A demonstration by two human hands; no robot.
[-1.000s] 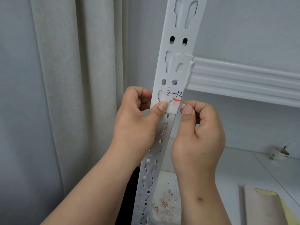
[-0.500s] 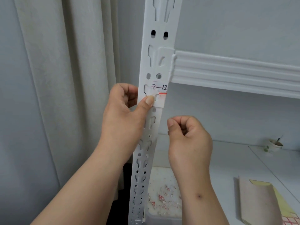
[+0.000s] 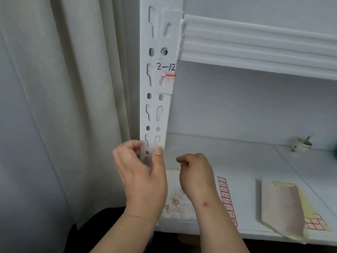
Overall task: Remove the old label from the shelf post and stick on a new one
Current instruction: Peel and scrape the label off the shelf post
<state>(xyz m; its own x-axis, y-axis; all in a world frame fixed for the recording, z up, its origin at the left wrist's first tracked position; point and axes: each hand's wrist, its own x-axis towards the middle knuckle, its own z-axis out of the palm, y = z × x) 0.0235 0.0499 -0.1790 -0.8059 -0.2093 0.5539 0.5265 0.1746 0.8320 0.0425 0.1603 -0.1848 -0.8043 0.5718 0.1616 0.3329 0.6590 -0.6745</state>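
White shelf (image 3: 255,157) with label sheets (image 3: 227,199), paper shreds (image 3: 176,203), small cup (image 3: 300,144).

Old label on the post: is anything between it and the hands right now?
Nothing visible. The old label sits exposed on the shelf post, above both hands; the left hand holds the post lower down, and the right hand hangs beside it.

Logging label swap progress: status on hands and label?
Left hand grips the shelf post low. Right hand curled, off the post, contents unclear. Old label remains stuck, partly torn. Nothing blocking it.
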